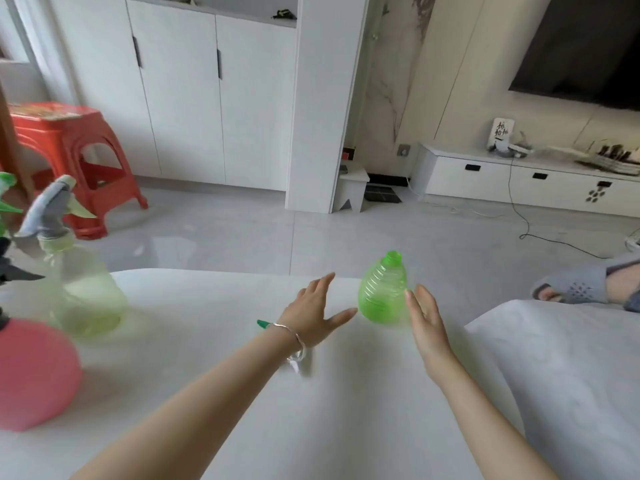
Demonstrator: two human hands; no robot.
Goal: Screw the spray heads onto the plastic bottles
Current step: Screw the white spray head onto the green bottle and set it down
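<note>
"Where did the headless bottle stand?"

"Upright on the counter, near its far edge, between the hands. The left hand was to its left, the right hand just beside it on the right."

"And the rest?"

"At the counter's far left stood a bottle with a spray head, and a round bottle before it, nearer the person. Behind them, a stool stood on the floor."

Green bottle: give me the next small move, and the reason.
Probably close the right hand round the green bottle to steady it: it stands upright on the table, neck bare, and that open hand is right beside it.
</note>
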